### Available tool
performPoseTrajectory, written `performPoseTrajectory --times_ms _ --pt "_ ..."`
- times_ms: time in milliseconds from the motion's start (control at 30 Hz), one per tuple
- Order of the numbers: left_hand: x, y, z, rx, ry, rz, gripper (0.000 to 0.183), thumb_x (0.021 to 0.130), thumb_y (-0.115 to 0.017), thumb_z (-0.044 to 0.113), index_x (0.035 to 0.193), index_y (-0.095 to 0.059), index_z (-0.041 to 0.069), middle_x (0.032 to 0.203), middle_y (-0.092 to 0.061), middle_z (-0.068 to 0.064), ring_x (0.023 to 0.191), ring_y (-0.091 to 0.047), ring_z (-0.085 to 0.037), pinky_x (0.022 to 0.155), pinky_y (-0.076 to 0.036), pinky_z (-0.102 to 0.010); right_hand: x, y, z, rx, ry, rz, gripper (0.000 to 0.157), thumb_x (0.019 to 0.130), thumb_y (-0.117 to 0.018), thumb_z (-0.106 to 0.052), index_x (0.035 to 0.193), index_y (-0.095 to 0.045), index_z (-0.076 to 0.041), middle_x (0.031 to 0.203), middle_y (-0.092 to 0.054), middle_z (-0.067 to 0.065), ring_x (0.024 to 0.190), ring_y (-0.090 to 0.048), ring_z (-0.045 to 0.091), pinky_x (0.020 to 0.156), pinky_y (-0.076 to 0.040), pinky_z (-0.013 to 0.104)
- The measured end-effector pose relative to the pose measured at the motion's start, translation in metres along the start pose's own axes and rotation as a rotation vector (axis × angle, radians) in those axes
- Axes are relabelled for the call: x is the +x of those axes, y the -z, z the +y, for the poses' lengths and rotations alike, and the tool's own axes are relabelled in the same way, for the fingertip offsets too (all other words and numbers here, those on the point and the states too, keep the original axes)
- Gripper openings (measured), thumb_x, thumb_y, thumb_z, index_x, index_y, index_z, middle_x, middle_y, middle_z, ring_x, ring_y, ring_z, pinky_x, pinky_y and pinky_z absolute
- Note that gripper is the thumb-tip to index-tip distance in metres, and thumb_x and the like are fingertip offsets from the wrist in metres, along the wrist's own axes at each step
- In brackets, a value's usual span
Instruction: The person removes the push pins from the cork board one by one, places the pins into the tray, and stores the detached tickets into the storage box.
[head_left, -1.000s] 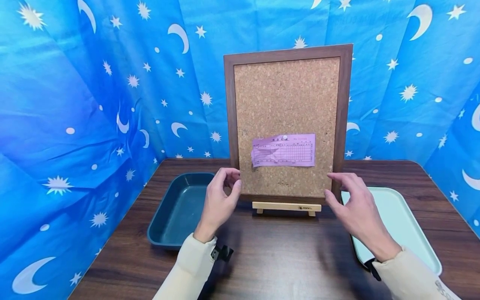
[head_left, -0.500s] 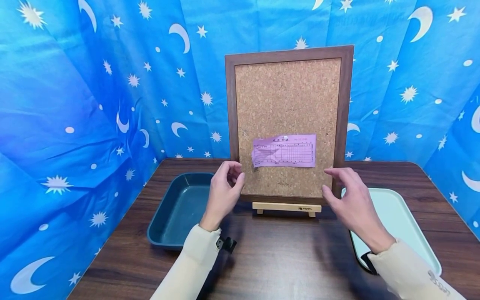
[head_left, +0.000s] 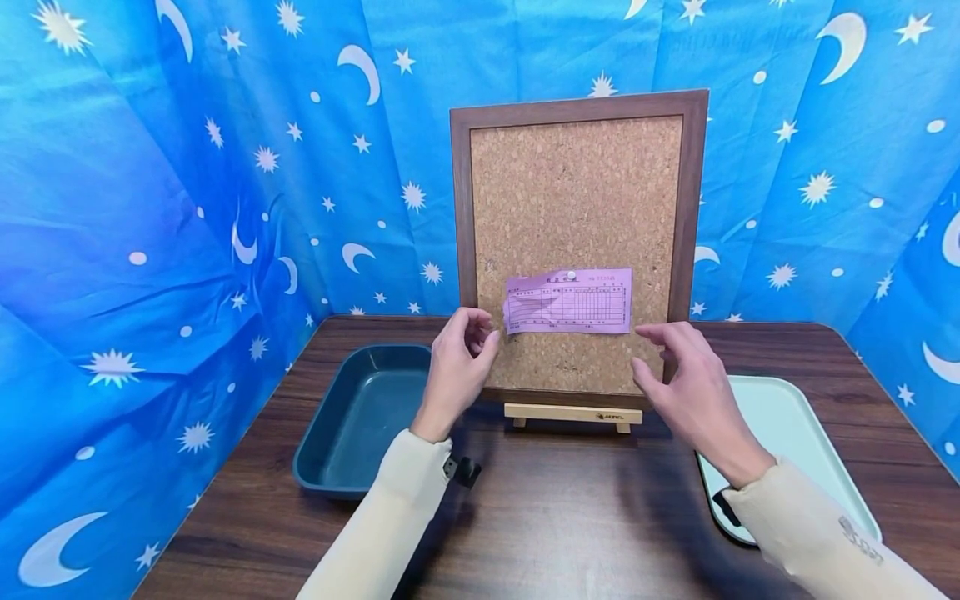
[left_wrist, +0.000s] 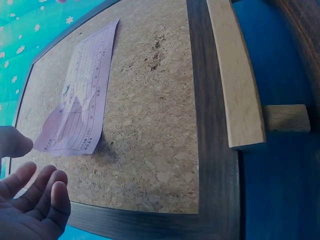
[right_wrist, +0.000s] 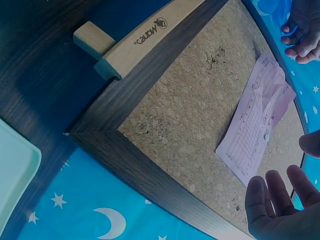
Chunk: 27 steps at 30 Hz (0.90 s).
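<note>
A pink printed slip (head_left: 567, 304) hangs low on a cork board (head_left: 573, 192) with a brown frame, fixed by a white pushpin (head_left: 572, 275) at its upper edge. The slip is creased on its left part. My left hand (head_left: 459, 362) is just off the slip's left edge, thumb and fingers apart with nothing between them; the left wrist view shows the slip's corner near the thumb. To the right, my right hand (head_left: 690, 383) is beside the slip's lower right corner, its thumb and fingers spread and holding nothing.
The board leans on a small wooden easel (head_left: 573, 414) on the dark wood table (head_left: 555, 517). A dark teal tray (head_left: 360, 442) lies at the left, partly behind my left hand. At the right is a mint tray (head_left: 798, 450). Blue curtains (head_left: 405, 150) with moons and stars surround the table.
Both hands have moved up and inward, from the board's lower sides to the slip's two ends. The slip, pushpin and board look unchanged.
</note>
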<state>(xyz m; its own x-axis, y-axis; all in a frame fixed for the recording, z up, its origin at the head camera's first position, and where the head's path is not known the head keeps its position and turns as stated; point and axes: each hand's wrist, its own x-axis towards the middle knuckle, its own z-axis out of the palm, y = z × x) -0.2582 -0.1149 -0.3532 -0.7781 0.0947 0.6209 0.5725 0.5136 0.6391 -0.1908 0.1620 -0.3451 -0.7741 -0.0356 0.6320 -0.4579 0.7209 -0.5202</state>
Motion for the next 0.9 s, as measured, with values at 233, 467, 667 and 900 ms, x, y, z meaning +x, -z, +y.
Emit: performPoseTrajectory --times_ms 233,467,667,900 --pt "0.008 -0.004 0.003 0.0 0.015 -0.017 0.025 0.089 -0.064 0.01 0.111 -0.057 0.001 0.097 -0.06 -0.006 0.08 -0.056 -0.012 0.066 -0.048 -0.027 0.007 -0.003 0.002 0.035 0.029 0.007 0.034 0.081 -0.068 -0.003 0.114 -0.061 -0.004 0.105 -0.058 0.013 0.086 -0.055 0.03 0.074 -0.044 0.044" --pt "0.012 -0.005 0.004 0.011 0.035 -0.008 0.026 0.089 -0.066 0.012 0.111 -0.058 0.001 0.098 -0.061 -0.006 0.079 -0.057 -0.013 0.066 -0.048 -0.027 0.016 -0.011 0.004 0.049 0.017 0.005 0.03 0.082 -0.066 -0.003 0.112 -0.061 -0.002 0.107 -0.059 0.012 0.089 -0.056 0.03 0.077 -0.045 0.044" --pt "0.016 -0.009 0.004 0.007 0.045 -0.007 0.025 0.088 -0.067 0.012 0.11 -0.058 0.003 0.097 -0.061 -0.006 0.079 -0.057 -0.014 0.067 -0.049 -0.027 0.029 -0.021 0.002 0.065 0.064 0.024 0.028 0.081 -0.067 -0.002 0.109 -0.062 0.0 0.102 -0.059 0.013 0.088 -0.055 0.029 0.076 -0.046 0.042" --pt "0.02 -0.015 0.004 0.021 0.028 -0.004 0.022 0.088 -0.066 0.011 0.107 -0.058 0.003 0.094 -0.061 -0.007 0.077 -0.057 -0.014 0.066 -0.049 -0.027 0.04 -0.029 -0.004 0.054 0.063 0.012 0.024 0.081 -0.066 -0.002 0.105 -0.064 0.0 0.098 -0.058 0.013 0.088 -0.053 0.027 0.072 -0.042 0.038"
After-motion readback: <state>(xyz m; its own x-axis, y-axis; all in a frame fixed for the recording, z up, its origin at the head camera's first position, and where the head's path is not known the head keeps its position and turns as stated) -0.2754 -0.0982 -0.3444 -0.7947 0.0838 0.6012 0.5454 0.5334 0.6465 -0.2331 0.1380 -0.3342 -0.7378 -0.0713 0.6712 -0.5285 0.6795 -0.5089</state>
